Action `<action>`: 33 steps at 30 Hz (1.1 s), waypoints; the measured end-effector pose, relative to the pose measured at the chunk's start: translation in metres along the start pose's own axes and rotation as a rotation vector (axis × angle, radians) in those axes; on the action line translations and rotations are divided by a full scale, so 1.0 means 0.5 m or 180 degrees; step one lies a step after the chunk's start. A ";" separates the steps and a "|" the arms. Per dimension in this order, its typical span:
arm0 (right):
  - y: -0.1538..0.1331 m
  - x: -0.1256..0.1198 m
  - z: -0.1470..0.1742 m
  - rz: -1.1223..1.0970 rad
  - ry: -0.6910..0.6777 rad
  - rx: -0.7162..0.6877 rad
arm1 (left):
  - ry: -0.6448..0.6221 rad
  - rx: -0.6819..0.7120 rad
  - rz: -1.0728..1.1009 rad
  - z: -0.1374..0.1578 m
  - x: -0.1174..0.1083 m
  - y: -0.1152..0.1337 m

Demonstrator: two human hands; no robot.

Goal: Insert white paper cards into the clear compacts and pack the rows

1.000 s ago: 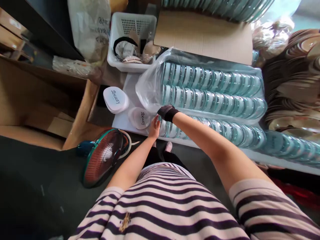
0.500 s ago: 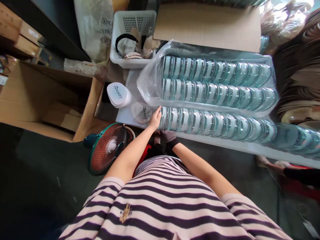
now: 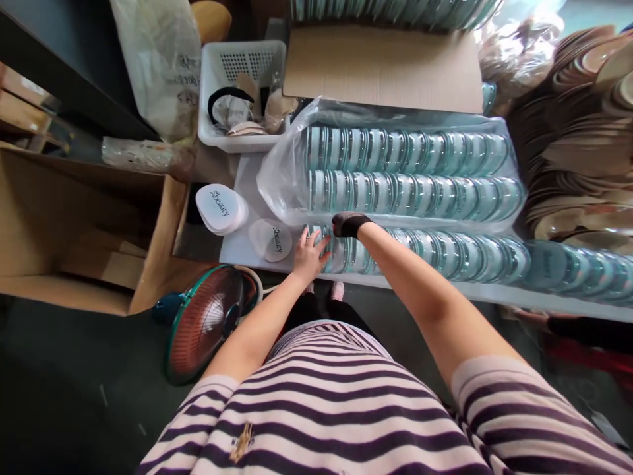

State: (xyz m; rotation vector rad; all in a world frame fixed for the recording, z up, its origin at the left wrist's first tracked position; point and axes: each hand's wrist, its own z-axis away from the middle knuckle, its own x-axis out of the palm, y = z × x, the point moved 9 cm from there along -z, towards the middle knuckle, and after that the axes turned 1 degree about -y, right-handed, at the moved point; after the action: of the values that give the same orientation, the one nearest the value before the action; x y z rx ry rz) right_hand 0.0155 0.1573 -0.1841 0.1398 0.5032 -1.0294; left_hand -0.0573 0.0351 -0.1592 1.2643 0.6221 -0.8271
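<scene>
A long row of clear, greenish rounded pieces (image 3: 445,254) stands nested on edge along the front of the white table (image 3: 237,247). My bare left hand (image 3: 310,256) is at the left end of this row, fingers spread against the end pieces. My right hand (image 3: 349,224), in a dark dotted glove, reaches over the top of the row just to the right. Its fingers are curled down at the pieces; what lies between them is hidden. Left of my hands lie a clear flat piece printed "beauty" (image 3: 271,239) and a stack of whitish printed pieces (image 3: 221,209).
Behind, a clear plastic bag (image 3: 281,178) holds two more rows. A white basket (image 3: 242,142) with small items and a cardboard sheet (image 3: 386,69) are farther back. An open carton (image 3: 148,264) and a fan (image 3: 205,323) stand left. Brown stacked pieces (image 3: 583,158) fill the right.
My right hand has come up from below the table edge to the top of the row. My left hand's fingers have spread at the row's end. The view has shifted slightly.
</scene>
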 end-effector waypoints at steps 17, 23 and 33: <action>-0.101 0.322 0.189 -0.0713 0.0431 -0.0187 | -0.0274 -0.0341 -0.0236 0.003 -0.008 0.002; 0.078 0.138 0.195 -0.0684 0.1406 0.0533 | -0.0304 0.0186 -0.0600 0.001 -0.003 0.091; 0.105 0.018 0.051 0.0019 0.0103 0.0000 | -0.0658 0.0442 -0.0798 -0.014 0.069 0.125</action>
State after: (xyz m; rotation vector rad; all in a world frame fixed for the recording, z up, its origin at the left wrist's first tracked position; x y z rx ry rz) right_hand 0.0722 0.1689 -0.1723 0.1582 0.5320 -1.0227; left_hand 0.0138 0.0411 -0.1530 1.2202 0.5705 -1.2104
